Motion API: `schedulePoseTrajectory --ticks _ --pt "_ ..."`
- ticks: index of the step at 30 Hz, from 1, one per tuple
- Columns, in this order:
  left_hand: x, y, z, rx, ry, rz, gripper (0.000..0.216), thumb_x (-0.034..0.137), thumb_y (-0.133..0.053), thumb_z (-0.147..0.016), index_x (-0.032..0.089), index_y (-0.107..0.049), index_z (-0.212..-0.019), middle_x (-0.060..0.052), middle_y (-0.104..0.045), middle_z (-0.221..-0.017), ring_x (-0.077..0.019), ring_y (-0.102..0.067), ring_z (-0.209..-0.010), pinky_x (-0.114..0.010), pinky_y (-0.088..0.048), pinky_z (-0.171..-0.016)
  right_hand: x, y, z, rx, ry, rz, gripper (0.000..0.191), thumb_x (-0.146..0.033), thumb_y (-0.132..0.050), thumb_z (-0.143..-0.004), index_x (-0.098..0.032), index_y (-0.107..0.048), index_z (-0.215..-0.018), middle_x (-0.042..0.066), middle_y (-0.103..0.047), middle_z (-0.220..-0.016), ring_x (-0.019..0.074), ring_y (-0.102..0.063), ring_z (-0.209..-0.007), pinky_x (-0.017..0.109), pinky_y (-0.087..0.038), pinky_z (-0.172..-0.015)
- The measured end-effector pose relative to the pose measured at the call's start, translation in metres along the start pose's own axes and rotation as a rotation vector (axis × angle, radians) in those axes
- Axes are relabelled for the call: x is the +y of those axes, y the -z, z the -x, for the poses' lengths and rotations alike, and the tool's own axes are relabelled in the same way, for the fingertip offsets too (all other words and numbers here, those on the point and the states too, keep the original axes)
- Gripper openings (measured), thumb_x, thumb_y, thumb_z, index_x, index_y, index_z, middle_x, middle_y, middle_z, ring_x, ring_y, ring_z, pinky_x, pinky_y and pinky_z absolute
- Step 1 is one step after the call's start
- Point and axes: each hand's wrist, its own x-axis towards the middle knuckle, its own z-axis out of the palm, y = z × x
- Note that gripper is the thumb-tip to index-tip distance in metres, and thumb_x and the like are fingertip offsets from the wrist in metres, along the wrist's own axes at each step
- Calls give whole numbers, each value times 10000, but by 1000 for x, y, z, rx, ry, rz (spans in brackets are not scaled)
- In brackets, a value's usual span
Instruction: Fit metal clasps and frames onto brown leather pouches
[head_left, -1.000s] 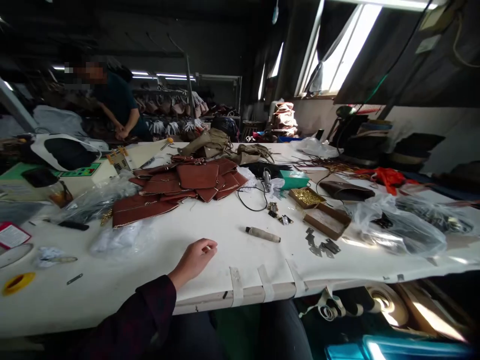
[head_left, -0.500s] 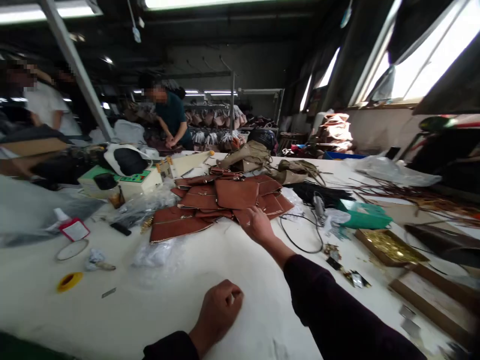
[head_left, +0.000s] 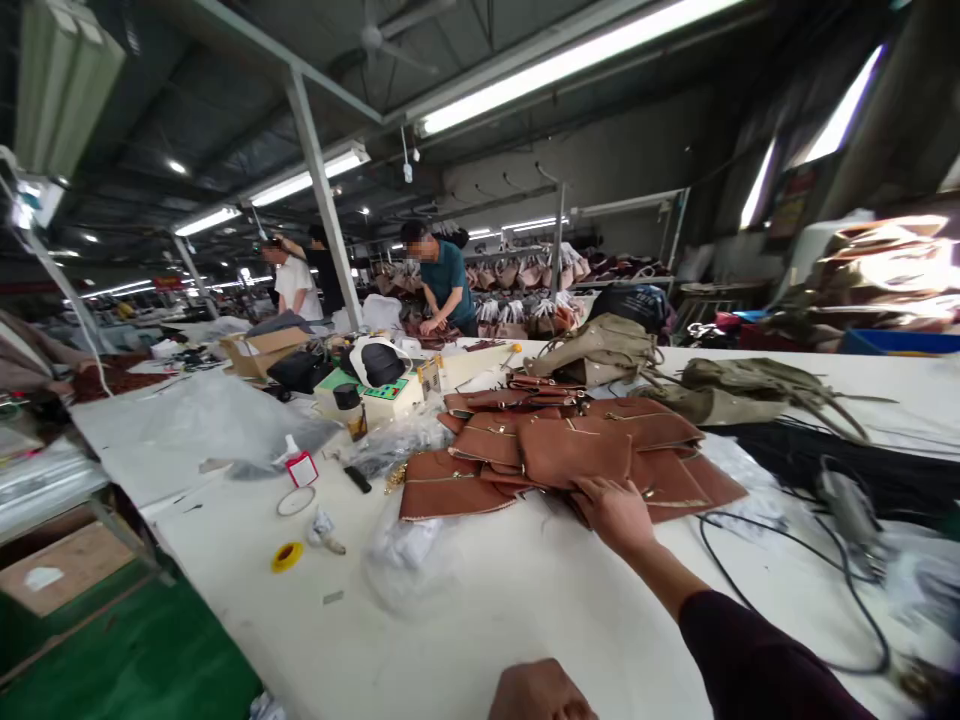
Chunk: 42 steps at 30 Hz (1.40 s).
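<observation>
The right hand [head_left: 616, 512] touches the near edge of a flat leather piece [head_left: 574, 450] lying lengthwise left to right; I cannot tell its grip. The left hand [head_left: 540, 695] is clenched.

Nothing legible anywhere. Red sign [head_left: 169, 283] far left under the ceiling lights: characters too blurred. Red-and-white label [head_left: 302, 468] on the table, left of the brown leather pieces [head_left: 570, 455]: print too small. Green control panel [head_left: 386, 390] farther back: markings unreadable.
</observation>
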Motion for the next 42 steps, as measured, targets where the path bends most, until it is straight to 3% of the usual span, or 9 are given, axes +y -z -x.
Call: schedulePoseTrajectory --ticks 7,11,15,17,21,24,33,37,42 --pt "35 37 23 50 -129 35 272 295 -548 -912 198 -689 -700 -20 -624 -620 -145 -573 -580 -269 -416 -604 -54 150 77 -21 -40 -451 407 -490 -490 -1087 -200 -771 -1141 74 -804 -998 228 -708 -859 304 -478 -764" --pt "45 43 102 -79 -283 63 339 343 -609 -904 222 -659 -591 -25 -547 -503 -164 -532 -511 -318 -432 -609 -71 198 132 -308 -23 -736 469 -576 -565 -1046 -179 -802 -1123 35 -794 -994 214 -701 -867 286 -514 -754" --pt "63 66 186 -270 -688 122 202 228 -603 -972 247 -804 -971 -80 -762 -750 -200 -680 -659 -329 -509 -656 -81 172 188 -554 -77 -774 418 -536 -615 -1024 -191 -837 -1106 15 -814 -973 201 -721 -823 271 -547 -730" --pt "71 76 196 -259 -708 86 200 183 -607 -977 246 -788 -1033 -84 -777 -837 -204 -702 -731 -331 -550 -694 -89 145 209 -571 -116 -588 282 -422 -673 -999 -232 -857 -1097 11 -836 -1004 207 -744 -869 273 -559 -788" --pt "75 76 162 -24 -595 -123 210 247 -639 -968 245 -755 -1143 -119 -768 -1134 -288 -714 -1073 -446 -607 -936 -98 110 239 -442 -259 -355 325 -356 -782 -939 -255 -822 -1246 84 -809 -1240 284 -736 -1110 356 -534 -981" --pt "70 71 124 77 -573 -227 290 297 -641 -976 235 -713 -1249 -126 -713 -1329 -329 -655 -1246 -530 -557 -1088 -81 116 257 -323 -348 -279 406 -432 -780 -954 -295 -773 -1336 61 -764 -1344 262 -709 -1201 332 -512 -1020" --pt "34 52 36 -161 -469 -396 497 476 -637 -967 154 -696 -1341 -148 -707 -1412 -358 -615 -1347 -551 -502 -1172 71 171 334 -138 -928 33 430 -390 -671 -1000 -184 -734 -1371 178 -737 -1336 333 -713 -1130 379 -542 -867" --pt "25 37 32 -185 -435 -404 475 475 -623 -971 166 -716 -1320 -147 -719 -1405 -352 -630 -1332 -547 -504 -1156 94 154 341 -135 -993 74 573 -514 -717 -958 -190 -706 -1430 210 -718 -1342 344 -719 -1081 395 -541 -853" --pt "25 41 39 -141 -421 -442 448 490 -619 -988 194 -715 -1310 -136 -721 -1395 -341 -633 -1313 -536 -494 -1149 91 147 334 -81 -977 11 347 -385 -623 -994 -183 -817 -1199 190 -778 -1191 320 -708 -1032 381 -516 -833"
